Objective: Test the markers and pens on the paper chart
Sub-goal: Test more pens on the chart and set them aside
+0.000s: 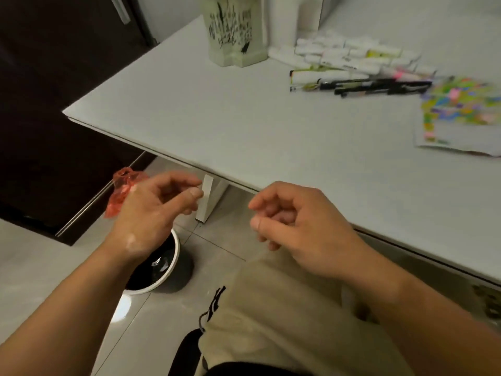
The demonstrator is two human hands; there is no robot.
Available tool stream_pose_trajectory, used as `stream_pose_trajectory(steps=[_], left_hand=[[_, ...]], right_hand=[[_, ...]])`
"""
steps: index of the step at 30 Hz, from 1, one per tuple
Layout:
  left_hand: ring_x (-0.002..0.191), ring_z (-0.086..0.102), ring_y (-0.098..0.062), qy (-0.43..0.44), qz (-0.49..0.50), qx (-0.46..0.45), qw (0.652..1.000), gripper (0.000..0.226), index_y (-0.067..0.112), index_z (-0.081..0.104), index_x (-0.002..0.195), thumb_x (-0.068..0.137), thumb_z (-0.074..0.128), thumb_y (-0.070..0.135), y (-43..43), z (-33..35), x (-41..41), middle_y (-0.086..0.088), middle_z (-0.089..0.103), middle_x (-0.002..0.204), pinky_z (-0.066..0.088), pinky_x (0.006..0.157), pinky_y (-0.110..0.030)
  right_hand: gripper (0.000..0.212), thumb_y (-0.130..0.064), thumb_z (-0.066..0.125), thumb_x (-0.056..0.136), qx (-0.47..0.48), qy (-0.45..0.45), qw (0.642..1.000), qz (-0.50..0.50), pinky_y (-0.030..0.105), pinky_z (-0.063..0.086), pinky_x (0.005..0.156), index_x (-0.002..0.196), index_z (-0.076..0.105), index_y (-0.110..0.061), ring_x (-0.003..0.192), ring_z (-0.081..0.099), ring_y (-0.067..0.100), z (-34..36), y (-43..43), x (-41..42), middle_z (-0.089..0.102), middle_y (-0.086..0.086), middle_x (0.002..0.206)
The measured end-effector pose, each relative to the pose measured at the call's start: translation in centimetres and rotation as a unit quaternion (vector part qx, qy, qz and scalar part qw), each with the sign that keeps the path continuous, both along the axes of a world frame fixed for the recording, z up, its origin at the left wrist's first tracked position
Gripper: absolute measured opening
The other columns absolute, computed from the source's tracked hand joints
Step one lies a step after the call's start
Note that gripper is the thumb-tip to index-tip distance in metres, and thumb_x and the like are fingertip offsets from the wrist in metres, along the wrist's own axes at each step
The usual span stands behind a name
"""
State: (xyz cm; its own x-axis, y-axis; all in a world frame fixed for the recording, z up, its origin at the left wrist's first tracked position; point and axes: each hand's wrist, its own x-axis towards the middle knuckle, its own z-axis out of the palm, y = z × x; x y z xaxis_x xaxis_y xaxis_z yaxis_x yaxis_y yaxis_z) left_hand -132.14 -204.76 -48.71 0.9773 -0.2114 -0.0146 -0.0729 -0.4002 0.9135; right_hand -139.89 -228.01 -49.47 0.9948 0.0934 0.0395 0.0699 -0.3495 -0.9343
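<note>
The chart (461,115) lies at the right side of the desk (244,118), with markers (352,54) and pens (374,86) just beyond it, all well apart from both hands. The right hand (303,226) hangs loosely curled and empty off the near edge. The left hand (151,210) curls above a bin (177,248) with a red wrapper (122,194) behind it, and I cannot tell whether it holds the wrapper.

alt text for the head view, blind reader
The left hand and right hand hover, fingers loosely curled, off the white table's near edge, the left over a floor bin. Markers, black pens and the paper chart lie at its far right.
</note>
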Motion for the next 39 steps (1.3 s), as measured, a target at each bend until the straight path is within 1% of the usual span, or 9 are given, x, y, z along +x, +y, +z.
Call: stream_pose_trajectory(steps=[4,8,14,20,26,30,33,36,39], left_hand=[[0.070,0.069,-0.011,-0.070,-0.094,-0.007,0.993,0.013,0.019,0.074,0.101,0.088,0.071,0.017,-6.4,3.6,2.1,-0.004,0.073,0.082,0.055,0.069,-0.016],[0.078,0.067,-0.003,-0.171,-0.167,0.106,0.965,0.010,0.033,0.073,0.099,0.090,0.070,0.029,-13.9,4.8,5.8,0.016,0.072,0.083,0.050,0.070,-0.010],[0.103,0.061,-0.022,-0.341,-0.211,0.262,0.878,0.025,0.018,0.070,0.117,0.094,0.060,0.015,-25.5,3.6,10.8,-0.003,0.067,0.113,0.050,0.091,-0.037],[0.100,0.059,-0.031,-0.364,-0.212,0.365,0.830,0.022,0.017,0.070,0.108,0.092,0.054,0.019,-30.6,3.1,12.8,-0.010,0.064,0.105,0.049,0.083,-0.039],[0.095,0.060,-0.030,-0.345,-0.216,0.371,0.834,0.022,0.017,0.072,0.103,0.096,0.052,0.021,-31.8,2.8,12.6,-0.008,0.062,0.103,0.050,0.082,-0.038],[0.082,0.061,-0.019,-0.294,-0.207,0.264,0.895,0.013,0.016,0.073,0.096,0.094,0.060,0.016,-32.8,4.1,11.2,0.002,0.068,0.089,0.040,0.067,-0.017],[0.067,0.062,-0.007,-0.087,-0.249,0.050,0.963,0.008,0.020,0.069,0.091,0.095,0.062,0.021,-34.8,5.8,9.0,0.007,0.069,0.075,0.048,0.066,-0.017],[0.076,0.067,-0.018,0.078,-0.328,-0.116,0.934,0.010,0.009,0.064,0.094,0.099,0.057,0.012,-37.0,6.3,7.5,-0.009,0.071,0.085,0.056,0.072,-0.030],[0.081,0.066,-0.020,0.137,-0.343,-0.207,0.906,0.009,0.006,0.061,0.094,0.100,0.053,0.006,-38.7,5.6,7.1,-0.014,0.067,0.088,0.053,0.071,-0.032]], right_hand=[[0.010,-0.038,0.074,0.080,-0.061,-0.070,0.994,-0.059,0.019,0.057,0.067,0.089,0.072,-0.036,0.079,0.070,0.006,4.6,-5.3,-2.8,0.073,-0.019,0.085],[0.009,-0.041,0.076,0.081,-0.087,-0.076,0.980,-0.164,0.029,0.059,0.064,0.089,0.072,-0.040,0.074,0.070,0.010,6.8,-12.4,-3.7,0.073,-0.015,0.081],[0.013,-0.028,0.078,0.082,-0.087,-0.040,0.962,-0.256,0.026,0.058,0.059,0.085,0.073,-0.039,0.066,0.072,0.014,6.4,-20.7,-3.2,0.074,-0.007,0.075],[0.016,-0.022,0.080,0.084,-0.094,-0.025,0.951,-0.294,0.030,0.060,0.060,0.083,0.073,-0.037,0.066,0.073,0.019,5.9,-25.0,-2.1,0.075,-0.005,0.075],[0.009,-0.022,0.080,0.086,-0.080,-0.035,0.944,-0.317,0.019,0.054,0.050,0.082,0.073,-0.028,0.060,0.070,0.009,6.2,-27.1,-0.1,0.074,-0.009,0.073],[0.007,-0.022,0.079,0.086,-0.088,-0.060,0.938,-0.330,0.027,0.058,0.055,0.081,0.074,-0.025,0.061,0.069,0.012,6.5,-28.2,1.2,0.074,-0.005,0.074],[0.006,-0.023,0.078,0.086,-0.067,-0.068,0.936,-0.338,0.024,0.055,0.053,0.084,0.074,-0.026,0.064,0.070,0.013,6.5,-28.9,1.9,0.075,-0.006,0.075],[0.009,-0.028,0.077,0.087,-0.047,-0.054,0.948,-0.311,0.021,0.052,0.051,0.093,0.070,-0.029,0.068,0.071,0.012,6.4,-29.2,2.3,0.077,-0.005,0.075],[0.020,-0.032,0.079,0.087,-0.046,-0.050,0.953,-0.294,0.023,0.054,0.052,0.100,0.065,-0.031,0.072,0.070,0.020,5.9,-29.2,2.2,0.077,-0.005,0.074]])
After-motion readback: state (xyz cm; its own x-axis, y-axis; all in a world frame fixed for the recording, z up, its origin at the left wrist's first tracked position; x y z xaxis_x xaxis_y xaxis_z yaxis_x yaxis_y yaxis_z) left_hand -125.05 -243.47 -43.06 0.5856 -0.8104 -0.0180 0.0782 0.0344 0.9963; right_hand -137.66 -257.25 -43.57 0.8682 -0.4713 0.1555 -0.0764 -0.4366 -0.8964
